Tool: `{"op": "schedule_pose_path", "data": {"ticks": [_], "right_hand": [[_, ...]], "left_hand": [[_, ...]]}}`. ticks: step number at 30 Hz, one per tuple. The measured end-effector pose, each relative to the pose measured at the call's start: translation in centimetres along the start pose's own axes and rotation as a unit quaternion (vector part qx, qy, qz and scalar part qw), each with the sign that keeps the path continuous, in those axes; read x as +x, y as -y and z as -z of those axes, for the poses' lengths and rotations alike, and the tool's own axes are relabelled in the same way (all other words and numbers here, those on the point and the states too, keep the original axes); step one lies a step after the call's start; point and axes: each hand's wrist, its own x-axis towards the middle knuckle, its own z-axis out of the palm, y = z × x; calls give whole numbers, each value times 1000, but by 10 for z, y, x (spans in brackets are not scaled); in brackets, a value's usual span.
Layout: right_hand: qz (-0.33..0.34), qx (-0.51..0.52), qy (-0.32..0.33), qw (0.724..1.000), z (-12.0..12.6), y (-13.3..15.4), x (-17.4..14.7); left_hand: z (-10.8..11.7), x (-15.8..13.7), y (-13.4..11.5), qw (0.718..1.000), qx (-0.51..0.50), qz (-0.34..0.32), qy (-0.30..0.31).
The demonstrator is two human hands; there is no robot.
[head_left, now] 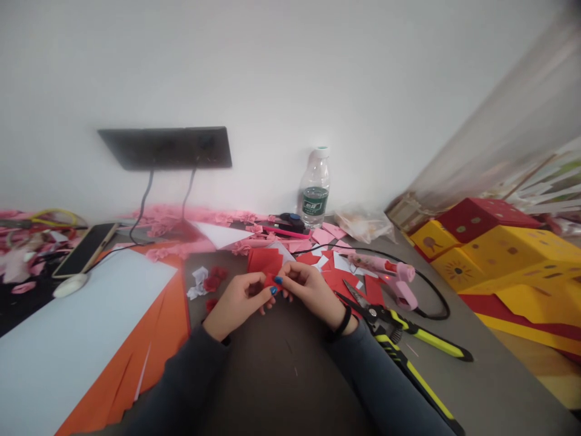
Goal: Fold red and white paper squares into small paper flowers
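Observation:
Both hands meet at the middle of the desk over a small piece of red paper (pixel 271 281). My left hand (pixel 242 300) pinches it from the left with thumb and fingers. From the right, my right hand (pixel 311 290) grips the same piece between thumb and forefinger. Just behind them lies a stack of red paper squares (pixel 258 259). Small red paper flowers (pixel 215 280) and a white paper flower (pixel 198 283) sit left of my left hand. Shears with yellow-green handles (pixel 399 327) lie open beside my right wrist, next to a pink glue gun (pixel 393 275).
A water bottle (pixel 315 194) stands by the wall. White sheets (pixel 95 315) and orange paper (pixel 167 321) cover the left side, with a phone (pixel 85 249) and a mouse (pixel 70 285) behind. Yellow and red boxes (pixel 503 254) stand right. A black cord (pixel 436 284) loops near the glue gun.

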Motion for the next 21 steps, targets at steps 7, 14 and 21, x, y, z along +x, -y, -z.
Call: {"op": "schedule_pose_path", "data": {"ticks": [7,14,21], "right_hand": [[66,-63,-33,995,0,-2,-2],[246,-201,-58,946,0,4,-4],[246,-191,-47,949,3,3,-4]], "left_hand": [[1,0,5,1000,-4,-5,-13],[1,2,8,994,-86,1,-69],[1,-1,5,993,-107,-5,-54]]}}
